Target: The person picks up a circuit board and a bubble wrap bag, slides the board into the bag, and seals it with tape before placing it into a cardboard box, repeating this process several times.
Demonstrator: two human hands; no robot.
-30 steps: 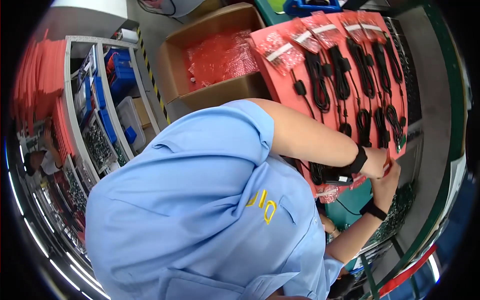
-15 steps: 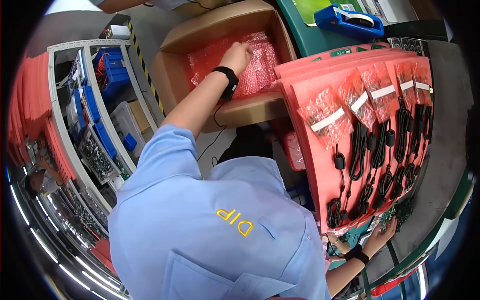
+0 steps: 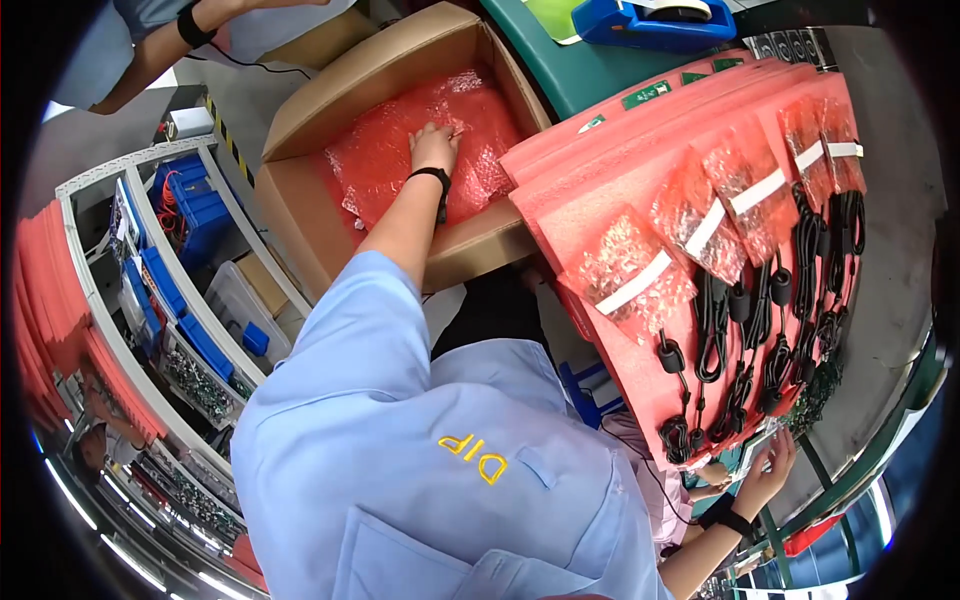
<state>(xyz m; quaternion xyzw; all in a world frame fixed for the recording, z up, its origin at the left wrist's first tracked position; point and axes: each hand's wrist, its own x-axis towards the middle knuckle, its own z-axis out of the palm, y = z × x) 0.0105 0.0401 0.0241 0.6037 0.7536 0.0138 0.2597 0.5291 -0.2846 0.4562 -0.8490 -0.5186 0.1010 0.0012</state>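
My left hand [image 3: 435, 150], a black band at its wrist, reaches into an open cardboard box [image 3: 478, 240]. Its fingers are closed on red bubble wrap [image 3: 375, 170] that covers the inside of the box. At the lower right, my right hand [image 3: 766, 472] is beside the lower edge of a stack of pink foam sheets [image 3: 625, 380]. Its fingers are bent but apart, close to green circuit boards [image 3: 822, 392]; I see nothing held there. On the top sheet lie several red bubble bags [image 3: 628, 275] with white strips, attached to coiled black cables [image 3: 712, 330].
A blue tape dispenser [image 3: 655, 25] rests on the green surface [image 3: 535, 55] beyond the stack. To the left, a shelf rack [image 3: 100, 235] holds blue bins [image 3: 205, 205] and boards. Another person's arm [image 3: 150, 60] comes in at the upper left.
My left hand has come down onto the bubble wrap, which now looks spread wider in the box. My right hand's fingers are more bent. Another person's arm has come further into view.
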